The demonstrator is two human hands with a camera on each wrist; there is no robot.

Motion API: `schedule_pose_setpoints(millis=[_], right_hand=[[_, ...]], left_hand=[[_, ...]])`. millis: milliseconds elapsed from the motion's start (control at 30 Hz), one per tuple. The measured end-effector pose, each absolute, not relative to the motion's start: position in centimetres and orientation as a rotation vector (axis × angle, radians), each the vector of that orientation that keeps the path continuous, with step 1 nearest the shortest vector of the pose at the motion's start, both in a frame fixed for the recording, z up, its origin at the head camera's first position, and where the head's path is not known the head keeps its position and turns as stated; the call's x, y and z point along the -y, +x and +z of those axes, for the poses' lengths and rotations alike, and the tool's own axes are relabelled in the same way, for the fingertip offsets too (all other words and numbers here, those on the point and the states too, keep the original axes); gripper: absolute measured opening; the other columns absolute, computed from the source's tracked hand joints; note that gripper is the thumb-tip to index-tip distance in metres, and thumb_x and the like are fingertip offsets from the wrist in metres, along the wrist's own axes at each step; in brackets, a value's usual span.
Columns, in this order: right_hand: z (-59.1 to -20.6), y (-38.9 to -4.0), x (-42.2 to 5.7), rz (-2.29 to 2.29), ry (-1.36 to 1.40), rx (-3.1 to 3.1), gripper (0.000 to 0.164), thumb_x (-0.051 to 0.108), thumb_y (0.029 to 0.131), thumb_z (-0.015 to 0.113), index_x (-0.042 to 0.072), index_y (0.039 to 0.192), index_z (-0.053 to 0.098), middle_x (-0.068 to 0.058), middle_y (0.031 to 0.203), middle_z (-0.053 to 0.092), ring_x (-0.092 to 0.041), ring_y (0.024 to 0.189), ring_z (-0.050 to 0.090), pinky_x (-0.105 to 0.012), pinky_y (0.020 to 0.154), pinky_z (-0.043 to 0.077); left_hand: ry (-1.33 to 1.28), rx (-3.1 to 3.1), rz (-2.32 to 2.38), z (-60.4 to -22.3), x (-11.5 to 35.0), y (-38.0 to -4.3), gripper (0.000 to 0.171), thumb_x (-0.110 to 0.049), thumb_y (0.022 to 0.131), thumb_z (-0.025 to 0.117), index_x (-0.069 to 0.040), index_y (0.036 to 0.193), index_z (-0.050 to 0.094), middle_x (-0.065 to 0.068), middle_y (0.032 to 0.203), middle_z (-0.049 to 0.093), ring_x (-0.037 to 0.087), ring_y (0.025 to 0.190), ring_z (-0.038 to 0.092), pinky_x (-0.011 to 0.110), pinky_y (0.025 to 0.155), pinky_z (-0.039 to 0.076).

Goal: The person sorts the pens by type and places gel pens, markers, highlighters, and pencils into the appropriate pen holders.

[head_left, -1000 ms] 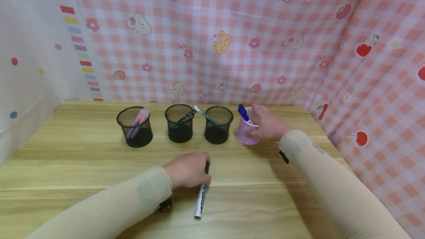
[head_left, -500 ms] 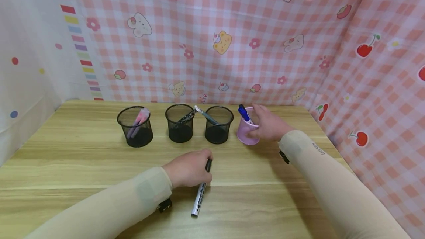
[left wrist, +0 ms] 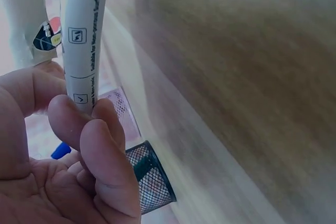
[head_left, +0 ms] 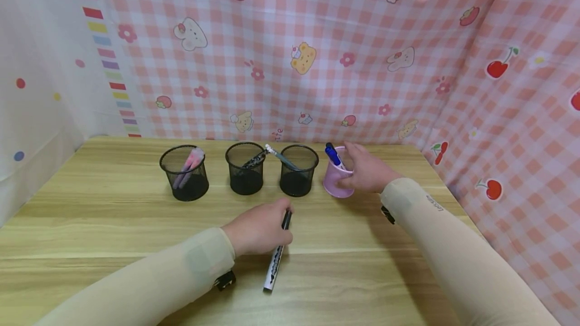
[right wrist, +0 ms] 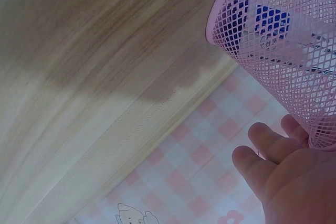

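My left hand (head_left: 265, 225) grips a marker (head_left: 274, 268) with a black cap and a white body. The marker slants over the table, its white end toward me. Up close in the left wrist view, small print runs along its white barrel (left wrist: 84, 30) above the curled fingers. At the right, my right hand (head_left: 367, 170) holds a pink mesh pen holder (head_left: 335, 182), thumb at its front and fingers at the far side. A blue-capped marker (head_left: 333, 154) and a black-capped one lean inside this holder. Through the pink mesh (right wrist: 294, 61), their caps show in the right wrist view.
Three black mesh pen holders stand in a row left of the pink one. The left holder (head_left: 190, 190) has pink pens, the middle (head_left: 246, 182) a black patterned pen, the right (head_left: 296, 185) a grey-blue pencil. Patterned cloth (head_left: 272, 64) hangs behind the table (head_left: 113, 215).
My left hand has moved slightly up and right, away from me, with the marker. The right hand and the pink pen holder stay where they were.
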State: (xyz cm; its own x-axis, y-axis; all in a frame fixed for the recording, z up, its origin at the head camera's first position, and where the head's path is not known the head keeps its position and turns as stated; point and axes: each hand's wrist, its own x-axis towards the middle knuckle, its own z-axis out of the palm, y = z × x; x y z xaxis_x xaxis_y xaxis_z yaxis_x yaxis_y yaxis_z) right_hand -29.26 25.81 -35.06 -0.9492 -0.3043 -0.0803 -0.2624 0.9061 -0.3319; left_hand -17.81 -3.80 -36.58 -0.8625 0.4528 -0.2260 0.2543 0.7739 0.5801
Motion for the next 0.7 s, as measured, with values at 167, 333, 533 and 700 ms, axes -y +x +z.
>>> schedule_pose_setpoints(millis=[167,333,533,700], right_hand=[[-35.00,-29.18,-25.76,-0.473,-0.435,-2.940,0.122,0.039,0.083,0.086,0.006,0.170,0.006,-0.021,0.175,0.018,-0.049,0.148,0.043,-0.063,0.122,0.036],[-34.95,-29.10,-25.74,-0.479,-0.435,-2.939,0.122,0.040,0.084,0.085,0.006,0.170,0.006,-0.021,0.175,0.018,-0.049,0.148,0.042,-0.063,0.122,0.036],[-34.92,-29.08,-25.77,-0.479,-0.440,-2.940,0.122,0.041,0.084,0.085,0.006,0.170,0.006,-0.021,0.175,0.018,-0.049,0.147,0.044,-0.063,0.122,0.036],[-35.00,-29.15,-25.82,-0.486,-0.440,-2.940,0.122,0.039,0.083,0.086,0.006,0.170,0.007,-0.021,0.174,0.018,-0.049,0.148,0.043,-0.063,0.122,0.036]], left_hand=[[0.512,-2.592,0.848,-36.35,3.78,-17.68,0.050,-0.023,0.093,0.069,-0.018,0.140,0.052,0.000,0.076,0.057,0.017,0.061,0.055,0.033,0.057,0.043],[0.472,-2.540,0.962,-36.14,3.74,-17.72,0.052,-0.023,0.097,0.067,-0.019,0.145,0.047,0.002,0.071,0.058,0.016,0.053,0.053,0.031,0.050,0.043],[0.476,-2.543,1.031,-35.95,3.59,-17.75,0.052,-0.022,0.098,0.067,-0.021,0.145,0.046,0.002,0.071,0.061,0.016,0.050,0.052,0.030,0.047,0.041],[0.495,-2.580,1.082,-35.97,3.30,-17.93,0.049,-0.024,0.096,0.066,-0.024,0.140,0.045,-0.001,0.073,0.061,0.015,0.052,0.051,0.031,0.049,0.042]])
